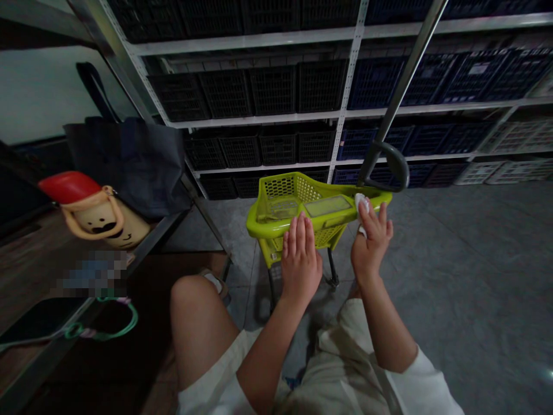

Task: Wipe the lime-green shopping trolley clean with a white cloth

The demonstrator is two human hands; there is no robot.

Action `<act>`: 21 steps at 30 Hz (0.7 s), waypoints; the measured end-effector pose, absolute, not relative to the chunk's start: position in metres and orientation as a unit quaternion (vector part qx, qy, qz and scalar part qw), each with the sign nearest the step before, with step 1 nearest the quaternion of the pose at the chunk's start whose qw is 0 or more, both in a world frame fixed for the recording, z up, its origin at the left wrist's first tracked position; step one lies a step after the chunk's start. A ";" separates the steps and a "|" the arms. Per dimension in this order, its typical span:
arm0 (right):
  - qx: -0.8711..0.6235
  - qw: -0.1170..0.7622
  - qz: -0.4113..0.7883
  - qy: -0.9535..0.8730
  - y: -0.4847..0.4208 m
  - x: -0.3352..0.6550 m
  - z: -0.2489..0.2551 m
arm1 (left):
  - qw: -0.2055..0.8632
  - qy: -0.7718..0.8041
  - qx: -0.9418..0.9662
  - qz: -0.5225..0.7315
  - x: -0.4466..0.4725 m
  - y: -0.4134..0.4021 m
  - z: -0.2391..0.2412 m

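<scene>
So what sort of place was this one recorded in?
Probably a storeroom or warehouse: metal shelving lined with rows of dark plastic crates, and a yellow-green shopping cart standing on grey floor.

A lime-green, honeycomb-walled plastic cart (329,206) with dark legs stands upright before me — I hold a crumpled white wipe (362,201) at its right end.

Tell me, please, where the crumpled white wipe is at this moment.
In the head view, right of centre, the crumpled white wipe is in the person's right hand, near the right end of the lime-green plastic cart, below the grey looped handle.
</scene>
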State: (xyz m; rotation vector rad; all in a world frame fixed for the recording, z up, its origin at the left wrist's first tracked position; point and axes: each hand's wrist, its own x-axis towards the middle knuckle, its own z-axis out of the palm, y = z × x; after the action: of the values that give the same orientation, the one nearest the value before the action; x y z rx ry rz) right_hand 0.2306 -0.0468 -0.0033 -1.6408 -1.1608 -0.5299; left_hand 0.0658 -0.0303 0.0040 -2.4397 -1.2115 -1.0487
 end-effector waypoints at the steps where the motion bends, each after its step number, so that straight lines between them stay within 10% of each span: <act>1: -0.664 0.484 -0.221 -0.525 -0.049 0.217 -0.002 | 0.113 -0.412 -0.830 -0.359 0.066 -0.030 0.003; 7: -0.580 0.411 -0.242 -0.660 -0.055 0.178 0.003 | 0.124 -0.405 -0.830 -0.362 0.061 -0.028 0.002; 15: -0.687 0.535 -0.237 -0.431 -0.040 0.240 -0.007 | 0.107 -0.404 -0.836 -0.357 0.061 -0.030 0.005; 21: -0.584 0.401 -0.231 -0.667 -0.056 0.177 0.009 | 0.127 -0.405 -0.829 -0.365 0.062 -0.029 0.002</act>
State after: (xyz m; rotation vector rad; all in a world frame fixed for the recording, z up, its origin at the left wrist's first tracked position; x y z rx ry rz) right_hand 0.1770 -0.0556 0.0091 -1.4759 -1.6876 -0.5848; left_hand 0.0615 -0.0290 0.0019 -2.4118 -1.1791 -1.0634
